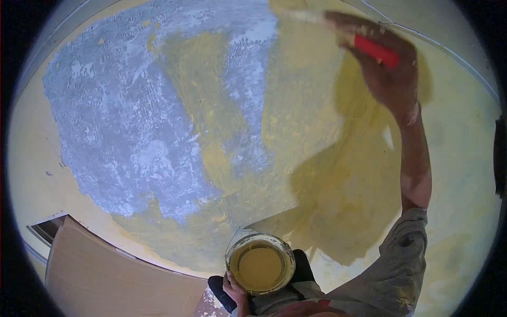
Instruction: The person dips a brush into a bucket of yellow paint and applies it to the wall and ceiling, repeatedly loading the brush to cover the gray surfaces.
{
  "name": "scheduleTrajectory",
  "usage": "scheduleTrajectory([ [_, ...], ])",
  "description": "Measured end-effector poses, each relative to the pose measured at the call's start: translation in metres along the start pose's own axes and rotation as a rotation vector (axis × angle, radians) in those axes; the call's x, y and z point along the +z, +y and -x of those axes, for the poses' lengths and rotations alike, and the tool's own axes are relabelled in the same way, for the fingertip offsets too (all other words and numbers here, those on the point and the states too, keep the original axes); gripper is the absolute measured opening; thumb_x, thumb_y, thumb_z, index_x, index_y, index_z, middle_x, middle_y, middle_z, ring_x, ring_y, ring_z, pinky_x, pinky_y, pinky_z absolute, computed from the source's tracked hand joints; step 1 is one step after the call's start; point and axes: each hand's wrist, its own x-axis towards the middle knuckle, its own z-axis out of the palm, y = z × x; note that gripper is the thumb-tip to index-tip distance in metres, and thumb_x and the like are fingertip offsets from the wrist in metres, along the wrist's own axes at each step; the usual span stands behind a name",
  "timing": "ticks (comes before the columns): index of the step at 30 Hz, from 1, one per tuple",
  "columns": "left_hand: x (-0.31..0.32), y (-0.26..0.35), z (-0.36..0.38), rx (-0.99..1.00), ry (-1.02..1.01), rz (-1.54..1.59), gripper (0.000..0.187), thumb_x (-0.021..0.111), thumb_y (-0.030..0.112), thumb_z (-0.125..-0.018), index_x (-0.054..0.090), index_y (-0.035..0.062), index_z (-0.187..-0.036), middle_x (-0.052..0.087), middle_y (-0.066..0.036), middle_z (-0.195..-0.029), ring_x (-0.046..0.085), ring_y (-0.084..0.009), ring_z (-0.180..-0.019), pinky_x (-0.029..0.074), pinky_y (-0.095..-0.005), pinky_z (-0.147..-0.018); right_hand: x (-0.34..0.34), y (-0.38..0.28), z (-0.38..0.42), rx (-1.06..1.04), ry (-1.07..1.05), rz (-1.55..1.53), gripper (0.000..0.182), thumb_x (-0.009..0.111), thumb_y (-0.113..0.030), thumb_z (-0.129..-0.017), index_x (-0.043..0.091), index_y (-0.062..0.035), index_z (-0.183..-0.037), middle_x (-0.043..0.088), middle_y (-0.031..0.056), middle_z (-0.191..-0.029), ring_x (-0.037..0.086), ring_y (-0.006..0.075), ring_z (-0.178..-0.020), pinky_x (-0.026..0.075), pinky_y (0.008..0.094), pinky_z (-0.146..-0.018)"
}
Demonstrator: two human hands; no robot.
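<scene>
My right hand (388, 63), raised at the upper right, is closed round a brush with a red handle (376, 50). The brush's pale, motion-blurred end (303, 16) points left over the yellow part of the wall (306, 95). Low in the middle, my left hand (234, 288) holds the lower left side of a round bucket (260, 267) containing yellow paint, with its fingers against the outside. Left of the yellow area is a large bluish-grey and white patch (121, 121), with a yellow painted strip (198, 90) running down through it.
A brown wooden panel (116, 269) stands at the lower left, beside a dark opening (47, 228). Shadows of my arm and body fall on the wall at the right. A dark object (499, 158) is at the far right edge. White trim crosses the upper corners.
</scene>
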Motion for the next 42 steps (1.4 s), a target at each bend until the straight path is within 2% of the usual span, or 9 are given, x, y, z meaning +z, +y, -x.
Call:
scheduleTrajectory([
  [5, 0.002, -0.001, -0.001, -0.108, 0.008, 0.149, 0.044, 0.045, 0.031, -0.096, 0.062, -0.0094, -0.098, 0.065, -0.015, -0.079, 0.056, -0.0205, -0.068, 0.046, -0.0350, -0.062, -0.008, -0.030, 0.019, 0.066, -0.225, -0.162, 0.020, 0.062, 0.003, -0.083, 0.064, 0.0028, -0.103, 0.067, 0.0153, -0.106, 0.067, 0.0245, -0.095, 0.057, 0.0328, -0.079],
  [8, 0.004, -0.012, -0.002, -0.070, -0.006, 0.163, 0.043, 0.046, 0.031, -0.096, 0.062, -0.0095, -0.098, 0.065, -0.015, -0.080, 0.056, -0.0212, -0.069, 0.046, -0.0354, -0.062, -0.009, -0.033, 0.012, 0.011, -0.043, -0.278, 0.019, 0.060, 0.004, -0.085, 0.063, 0.0043, -0.103, 0.066, 0.0163, -0.107, 0.066, 0.0249, -0.097, 0.057, 0.0337, -0.080],
  [10, 0.007, -0.025, -0.002, -0.102, 0.007, 0.198, 0.043, 0.046, 0.030, -0.096, 0.062, -0.0096, -0.098, 0.066, -0.015, -0.081, 0.057, -0.0210, -0.069, 0.047, -0.0353, -0.063, -0.008, -0.022, 0.000, -0.154, 0.030, 0.147, 0.019, 0.059, 0.005, -0.085, 0.063, 0.0044, -0.103, 0.066, 0.0159, -0.109, 0.065, 0.0233, -0.099, 0.057, 0.0331, -0.081],
  [15, 0.003, -0.014, -0.004, -0.019, 0.027, 0.121, 0.041, 0.045, 0.028, -0.096, 0.062, -0.0090, -0.097, 0.065, -0.015, -0.077, 0.056, -0.0199, -0.068, 0.046, -0.0351, -0.061, 0.010, 0.007, -0.001, -0.203, -0.057, -0.208, 0.031, 0.059, 0.002, -0.087, 0.054, -0.0051, -0.117, 0.063, 0.0190, -0.110, 0.063, 0.0276, -0.103, 0.058, 0.0342, -0.084],
  [18, 0.003, 0.002, -0.001, -0.079, 0.012, 0.173, 0.041, 0.044, 0.028, -0.096, 0.062, -0.0089, -0.098, 0.065, -0.016, -0.078, 0.057, -0.0203, -0.068, 0.046, -0.0349, -0.062, 0.018, -0.004, 0.000, -0.248, 0.091, 0.193, 0.021, 0.063, 0.006, -0.082, 0.065, 0.0012, -0.102, 0.067, 0.0149, -0.109, 0.065, 0.0263, -0.099, 0.052, 0.0319, -0.087],
  [32, 0.001, 0.002, -0.002, -0.036, -0.002, 0.120, 0.042, 0.044, 0.028, -0.096, 0.061, -0.0098, -0.095, 0.065, -0.017, -0.077, 0.057, -0.0218, -0.067, 0.046, -0.0353, -0.061, 0.015, 0.012, 0.031, -0.030, 0.188, 0.357, 0.020, 0.059, 0.004, -0.085, 0.063, -0.0013, -0.104, 0.065, 0.0143, -0.112, 0.064, 0.0266, -0.103, 0.056, 0.0327, -0.082],
  [35, 0.004, -0.005, 0.000, 0.060, 0.024, 0.084, 0.041, 0.044, 0.028, -0.096, 0.061, -0.0096, -0.095, 0.065, -0.015, -0.078, 0.057, -0.0205, -0.067, 0.046, -0.0351, -0.061, 0.053, 0.015, 0.038, -0.027, 0.359, -0.128, 0.020, 0.059, 0.005, -0.082, 0.063, -0.0046, -0.100, 0.065, 0.0119, -0.113, 0.064, 0.0248, -0.105, 0.056, 0.0315, -0.082],
  [37, 0.005, -0.016, 0.000, 0.154, 0.053, 0.025, 0.041, 0.044, 0.028, -0.096, 0.061, -0.0094, -0.095, 0.065, -0.014, -0.078, 0.056, -0.0197, -0.067, 0.046, -0.0349, -0.061, 0.070, -0.001, 0.030, -0.201, 0.283, 0.322, 0.022, 0.063, 0.003, -0.078, 0.063, -0.0083, -0.097, 0.063, 0.0114, -0.118, 0.063, 0.0248, -0.106, 0.056, 0.0311, -0.081],
  [42, 0.001, 0.005, 0.000, -0.018, -0.028, 0.149, 0.042, 0.044, 0.028, -0.097, 0.061, -0.0094, -0.095, 0.064, -0.012, -0.078, 0.055, -0.0170, -0.068, 0.046, -0.0328, -0.061, 0.103, -0.031, 0.011, -0.254, 0.243, 0.066, 0.028, 0.075, -0.007, -0.071, 0.066, -0.0111, -0.098, 0.060, 0.0106, -0.121, 0.062, 0.0254, -0.108, 0.056, 0.0332, -0.085],
])
